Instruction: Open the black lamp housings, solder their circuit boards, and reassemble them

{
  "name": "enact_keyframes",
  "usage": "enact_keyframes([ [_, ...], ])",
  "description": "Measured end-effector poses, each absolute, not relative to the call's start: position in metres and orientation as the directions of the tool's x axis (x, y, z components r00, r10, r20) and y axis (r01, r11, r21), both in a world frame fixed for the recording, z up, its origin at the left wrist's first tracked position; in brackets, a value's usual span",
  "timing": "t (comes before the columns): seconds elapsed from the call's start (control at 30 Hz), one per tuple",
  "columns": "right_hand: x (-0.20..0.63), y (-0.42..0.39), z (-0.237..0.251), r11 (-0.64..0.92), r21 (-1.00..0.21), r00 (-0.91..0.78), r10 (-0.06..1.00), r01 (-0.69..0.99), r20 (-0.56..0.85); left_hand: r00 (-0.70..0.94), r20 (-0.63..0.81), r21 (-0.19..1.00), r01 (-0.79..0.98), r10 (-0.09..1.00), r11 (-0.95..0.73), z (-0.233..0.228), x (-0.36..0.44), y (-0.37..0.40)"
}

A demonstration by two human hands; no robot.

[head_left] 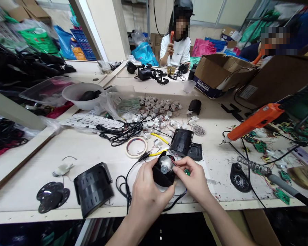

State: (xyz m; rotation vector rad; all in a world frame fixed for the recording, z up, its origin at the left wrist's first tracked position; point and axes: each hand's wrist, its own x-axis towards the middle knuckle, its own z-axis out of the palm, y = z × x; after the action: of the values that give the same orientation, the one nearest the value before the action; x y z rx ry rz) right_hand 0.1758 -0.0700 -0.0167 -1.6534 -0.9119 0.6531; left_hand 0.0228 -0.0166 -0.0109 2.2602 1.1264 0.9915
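Note:
My left hand [147, 186] is wrapped around a black plastic housing [162, 176] near the bench's front edge. A small silver-and-white motor [166, 163] sits in the top of that housing. Thumb and fingers of my right hand [191, 176] pinch together at the motor's right side, where thin red wires show; what exactly they grip is too small to make out. A green circuit board [187, 172] peeks out by the right fingers. Just behind stand another black housing [181, 141] and yellow-handled pliers [159, 152], partly hidden.
Masking tape [136, 147], a coiled black power cord [125, 133] and a heap of small white motors [160, 107] lie behind my hands. Left are a black shell [93, 188] and black discs [52, 196]. An orange electric screwdriver [255, 122] and soldering iron [284, 184] are right. Co-workers sit opposite.

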Motion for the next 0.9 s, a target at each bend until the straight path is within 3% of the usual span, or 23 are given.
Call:
enact_keyframes([
  [0.5,0.169,-0.067,-0.019,0.001,-0.925,0.489,0.849,0.381,0.202,0.361,0.472,0.584,0.555,0.804,-0.592,-0.020,0.015,-0.020],
  [0.77,0.181,-0.092,-0.018,-0.077,-0.995,0.339,0.939,0.065,-0.051,0.380,0.385,0.619,0.570,0.841,-0.541,-0.036,0.006,-0.030],
  [0.83,0.178,-0.106,-0.026,-0.126,-0.991,0.366,0.921,-0.050,-0.136,0.395,0.366,0.632,0.559,0.843,-0.536,-0.042,0.007,-0.034],
  [0.9,0.172,-0.118,-0.035,-0.144,-0.989,0.453,0.880,-0.039,-0.146,0.405,0.352,0.641,0.552,0.844,-0.533,-0.046,0.007,-0.037],
])
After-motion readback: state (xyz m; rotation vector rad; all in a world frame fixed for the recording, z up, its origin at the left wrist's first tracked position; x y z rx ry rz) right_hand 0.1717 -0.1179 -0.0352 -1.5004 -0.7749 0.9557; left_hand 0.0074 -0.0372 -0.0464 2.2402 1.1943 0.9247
